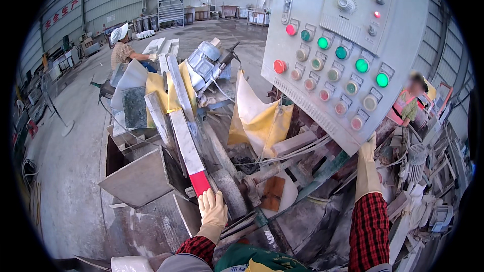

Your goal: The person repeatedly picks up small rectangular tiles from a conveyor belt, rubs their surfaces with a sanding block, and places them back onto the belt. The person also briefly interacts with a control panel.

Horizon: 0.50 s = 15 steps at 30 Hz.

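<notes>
My left hand [213,210], in a cream rubber glove, lies with fingers stretched out on the near end of a long pale stone strip [185,138]. A red band [199,183] covers the strip just ahead of my fingertips. The strip rests lengthwise on a narrow machine bed and runs away from me under yellow flaps [160,90]. My right hand [369,163], gloved alike, touches the lower right corner of a grey control box [302,15] with lit green buttons and red ones. Its fingers are mostly hidden at the box edge, so their grip is unclear.
A blue-grey motor [204,59] sits beyond the bed, beside a hanging yellow-and-white sheet [259,121]. Left of the bed stands a grey panel [137,179]. One person [126,53] in a white hat works at the far end; another [411,100] stands at right near stacked offcuts.
</notes>
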Available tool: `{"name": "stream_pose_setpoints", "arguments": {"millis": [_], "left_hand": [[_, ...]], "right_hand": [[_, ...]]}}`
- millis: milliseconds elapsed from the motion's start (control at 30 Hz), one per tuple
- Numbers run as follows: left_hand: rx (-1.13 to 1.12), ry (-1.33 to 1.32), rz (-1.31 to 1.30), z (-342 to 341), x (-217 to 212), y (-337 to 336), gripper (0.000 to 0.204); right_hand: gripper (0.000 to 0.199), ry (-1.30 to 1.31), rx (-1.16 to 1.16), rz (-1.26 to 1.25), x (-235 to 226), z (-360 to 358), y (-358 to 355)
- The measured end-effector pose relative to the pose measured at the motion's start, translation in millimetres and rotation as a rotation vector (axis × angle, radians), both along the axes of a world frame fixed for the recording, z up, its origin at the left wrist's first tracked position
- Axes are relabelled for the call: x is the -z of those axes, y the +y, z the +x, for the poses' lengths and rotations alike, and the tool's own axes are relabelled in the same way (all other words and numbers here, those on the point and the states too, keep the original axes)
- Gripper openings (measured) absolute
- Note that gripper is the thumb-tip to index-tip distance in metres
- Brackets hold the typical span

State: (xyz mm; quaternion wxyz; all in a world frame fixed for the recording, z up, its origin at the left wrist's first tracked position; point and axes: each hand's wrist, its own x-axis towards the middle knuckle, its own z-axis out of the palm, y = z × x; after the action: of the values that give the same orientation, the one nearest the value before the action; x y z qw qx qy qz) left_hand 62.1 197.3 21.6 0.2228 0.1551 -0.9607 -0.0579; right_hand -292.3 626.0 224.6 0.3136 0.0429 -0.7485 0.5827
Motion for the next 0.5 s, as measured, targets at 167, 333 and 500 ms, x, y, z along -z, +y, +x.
{"name": "stream_pose_setpoints", "arguments": {"millis": [167,333,500], "left_hand": [[0.001,-0.022,0.010,5,3,0,0.060],[0.030,-0.048,0.028,5,2,4,0.063],[0.039,-0.061,0.029,11,5,4,0.066]], "right_hand": [[0.041,0.060,0.023,-0.037,-9,15,-20],[0.043,0.107,-0.021,-0.063,-5,9,-9],[0.042,0.056,-0.030,-0.035,-4,7,-8]]}}
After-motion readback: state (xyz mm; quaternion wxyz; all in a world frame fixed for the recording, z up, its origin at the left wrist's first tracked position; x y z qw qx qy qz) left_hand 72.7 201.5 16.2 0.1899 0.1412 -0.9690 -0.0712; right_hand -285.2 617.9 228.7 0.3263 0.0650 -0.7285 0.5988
